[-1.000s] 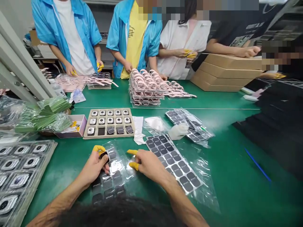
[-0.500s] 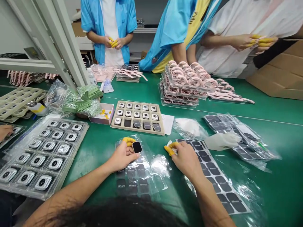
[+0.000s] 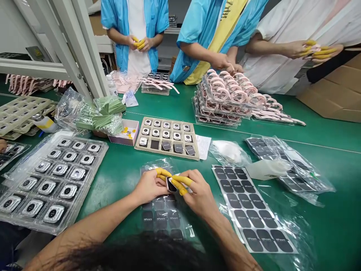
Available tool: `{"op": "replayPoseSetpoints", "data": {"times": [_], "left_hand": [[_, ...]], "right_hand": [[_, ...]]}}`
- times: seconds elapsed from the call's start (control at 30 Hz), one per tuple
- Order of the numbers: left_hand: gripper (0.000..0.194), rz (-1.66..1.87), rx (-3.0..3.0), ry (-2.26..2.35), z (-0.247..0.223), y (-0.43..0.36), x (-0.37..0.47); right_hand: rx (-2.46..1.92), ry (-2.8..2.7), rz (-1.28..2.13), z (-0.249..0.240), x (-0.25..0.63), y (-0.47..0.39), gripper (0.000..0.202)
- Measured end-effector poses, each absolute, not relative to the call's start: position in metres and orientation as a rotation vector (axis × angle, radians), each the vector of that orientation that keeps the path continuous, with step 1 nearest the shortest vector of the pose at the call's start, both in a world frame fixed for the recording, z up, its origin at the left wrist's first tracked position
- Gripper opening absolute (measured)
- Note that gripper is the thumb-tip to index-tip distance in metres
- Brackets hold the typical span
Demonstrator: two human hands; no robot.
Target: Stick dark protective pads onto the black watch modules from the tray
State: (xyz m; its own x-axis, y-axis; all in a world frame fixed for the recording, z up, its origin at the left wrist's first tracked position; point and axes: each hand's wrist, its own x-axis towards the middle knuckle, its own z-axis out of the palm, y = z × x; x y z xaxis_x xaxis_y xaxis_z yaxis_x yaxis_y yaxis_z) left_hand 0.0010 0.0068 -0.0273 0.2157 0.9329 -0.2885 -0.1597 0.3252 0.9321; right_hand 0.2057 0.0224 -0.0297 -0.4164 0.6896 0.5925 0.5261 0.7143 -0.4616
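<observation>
Above a clear-wrapped sheet of dark squares, your left hand curls closed around a small square watch, seemingly by its edges to leave access for your half-curled right hand, its grip unclear.

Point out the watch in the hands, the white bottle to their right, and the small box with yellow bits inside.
Watch (image 3: 171, 185), head view: its dark screen.
White bottle (image 3: 264, 169), head view: its body.
Small box (image 3: 121, 140), head view: its front wall.
</observation>
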Motion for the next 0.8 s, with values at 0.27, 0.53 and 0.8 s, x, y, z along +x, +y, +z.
{"op": "replayPoseSetpoints", "data": {"times": [0.27, 0.53, 0.8], "left_hand": [[0.07, 0.917, 0.921, 1.041, -0.024, 0.005, 0.002], [0.063, 0.905, 0.942, 1.094, -0.015, 0.001, 0.006], [0.059, 0.924, 0.924, 1.119, -0.012, -0.001, 0.009]], "right_hand": [[-0.974, -2.029, 0.174, -0.03, 0.203, 0.017, 0.015], [-0.961, -2.045, 0.195, -0.027, 0.201, 0.015, 0.011], [-0.945, -2.015, 0.178, -0.024, 0.199, 0.016, 0.007]]}}
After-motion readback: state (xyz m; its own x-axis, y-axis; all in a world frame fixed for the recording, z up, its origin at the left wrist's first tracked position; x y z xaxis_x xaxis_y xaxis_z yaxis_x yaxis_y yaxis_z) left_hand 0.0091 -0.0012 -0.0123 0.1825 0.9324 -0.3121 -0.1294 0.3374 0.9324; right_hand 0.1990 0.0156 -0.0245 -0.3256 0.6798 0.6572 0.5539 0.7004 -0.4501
